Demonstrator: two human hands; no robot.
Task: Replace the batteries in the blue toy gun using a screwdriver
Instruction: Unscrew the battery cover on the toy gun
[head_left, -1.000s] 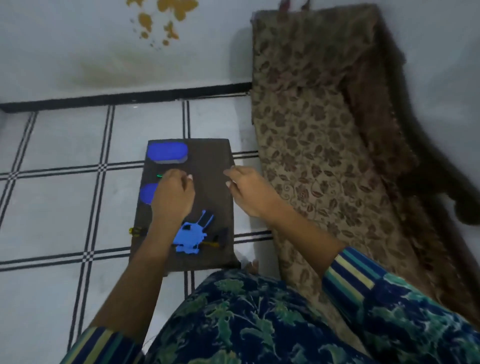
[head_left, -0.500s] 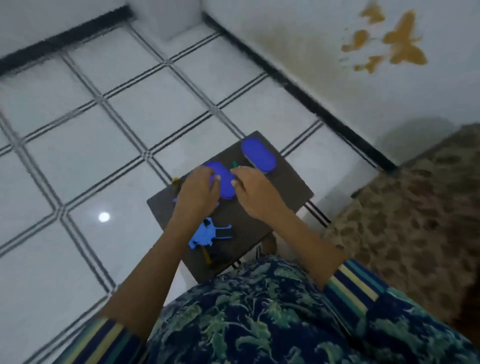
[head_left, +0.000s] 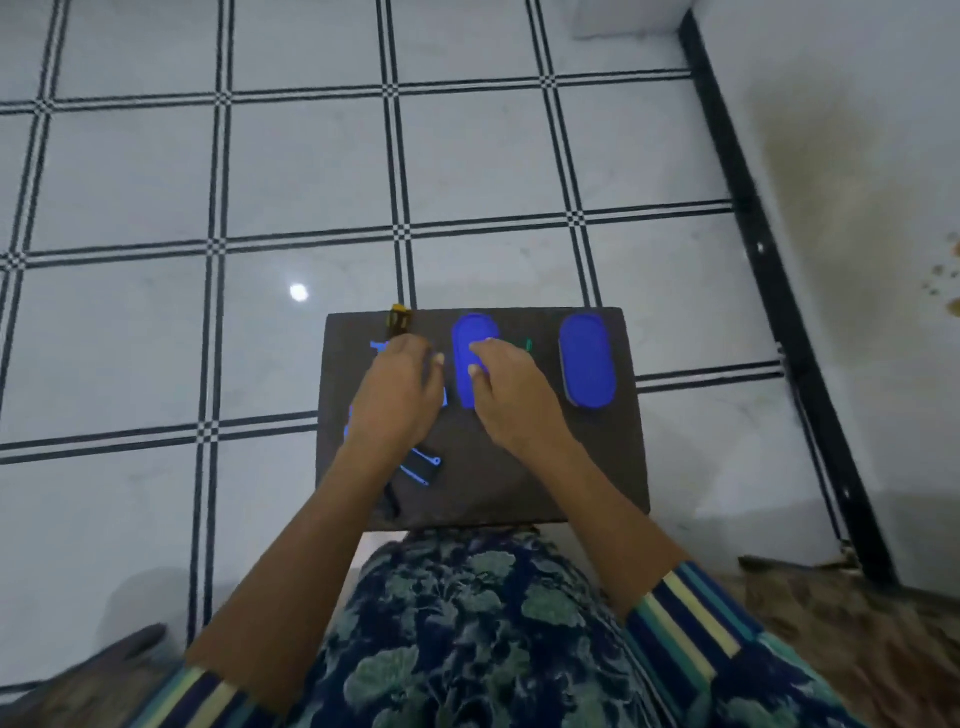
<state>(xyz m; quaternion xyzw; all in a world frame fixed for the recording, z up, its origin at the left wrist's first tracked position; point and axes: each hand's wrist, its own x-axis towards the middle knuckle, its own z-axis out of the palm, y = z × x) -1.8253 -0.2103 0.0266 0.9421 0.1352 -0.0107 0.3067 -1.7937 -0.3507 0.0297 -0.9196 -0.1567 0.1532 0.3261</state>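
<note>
Our left hand (head_left: 400, 395) lies curled over the blue toy gun (head_left: 382, 347) at the tabletop's (head_left: 519, 478) nine o'clock, grip unclear; our right hand (head_left: 511, 395), fingers relaxed, touches a blue oval case (head_left: 470, 332) at twelve.

The floor (head_left: 130, 338) is glazed tile, smooth and glossy enough to mirror a lamp as one bright spot. The tabletop (head_left: 519, 467) is dark brown and matt, with a faintly rough face. The right oval box (head_left: 587, 358) and the middle oval box (head_left: 470, 332) look like smooth blue plastic with a dull sheen. The blue toy gun (head_left: 382, 347) seems plastic too, though blurred. The wall (head_left: 857, 208) on the right is matt, stained paint. The garment (head_left: 467, 623) is soft printed cloth; the brown fabric (head_left: 857, 649) at near right looks coarsely woven.
</note>
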